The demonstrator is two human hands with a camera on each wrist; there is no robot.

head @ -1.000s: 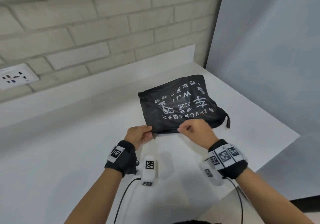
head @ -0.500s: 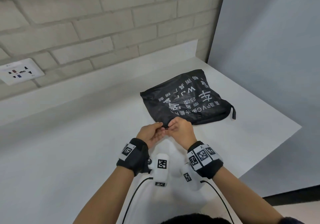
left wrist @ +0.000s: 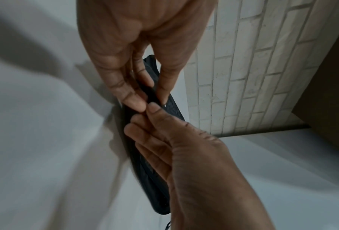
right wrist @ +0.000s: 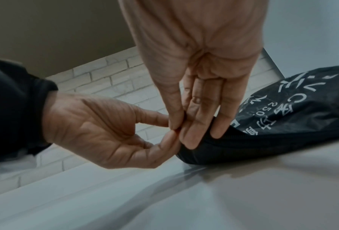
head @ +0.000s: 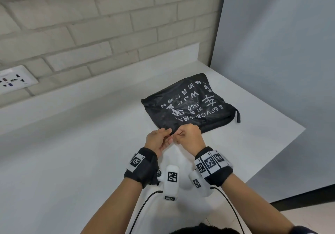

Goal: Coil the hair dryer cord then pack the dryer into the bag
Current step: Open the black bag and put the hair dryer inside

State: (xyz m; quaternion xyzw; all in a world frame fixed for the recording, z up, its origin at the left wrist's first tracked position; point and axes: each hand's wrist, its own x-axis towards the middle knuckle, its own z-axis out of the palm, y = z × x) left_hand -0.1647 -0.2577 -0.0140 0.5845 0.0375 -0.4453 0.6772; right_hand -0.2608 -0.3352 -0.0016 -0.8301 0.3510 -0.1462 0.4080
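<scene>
Head view first, and we see the black bag (head: 188, 105) lying flat on the white tabletop (head: 72, 152), toward its right side, white print across the top and a small loop (head: 238, 116) hanging off its right corner. Both hands meet at the bag's near left corner. Our left hand (head: 158, 141) pinches the edge there, thumb on top, fingers (left wrist: 133, 99) curled underneath. Our right hand (head: 190, 135) comes in just beside it, touching fingertip to fingertip, thumb and forefinger pinching something tiny at the bag's edge; we cannot tell what it is. From the right wrist, the other fingers (right wrist: 192, 137) lie straight down against the dark fabric, lifting that corner slightly off the tabletop. The dryer itself does not show in any view. Behind the bag runs a white brick wall (head: 108, 25), with a socket plate (head: 13, 80) off to the left. Black wristbands with square markers sit on both wrists, cables trailing back toward us.
</scene>
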